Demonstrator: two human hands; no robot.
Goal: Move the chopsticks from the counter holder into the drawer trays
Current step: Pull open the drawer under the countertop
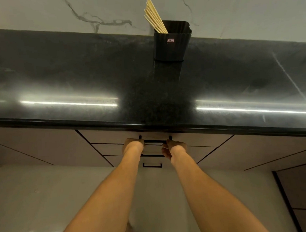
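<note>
A black plastic holder [171,44] stands at the back of the dark stone counter [80,74], against the marble wall. Several pale wooden chopsticks [154,16] lean out of it to the upper left. Below the counter's front edge, my left hand [133,145] and my right hand [173,149] both grip the black bar handle [154,141] of the top drawer [109,137], one at each end. The drawer front sits flush with the cabinet, so its inside and trays are hidden.
Two more drawer fronts lie under the top one; the lowest has a small black handle [152,165]. Cabinet doors flank the drawers on both sides. A light grey floor [40,198] stretches beneath my arms. A dark frame [285,200] runs along the lower right.
</note>
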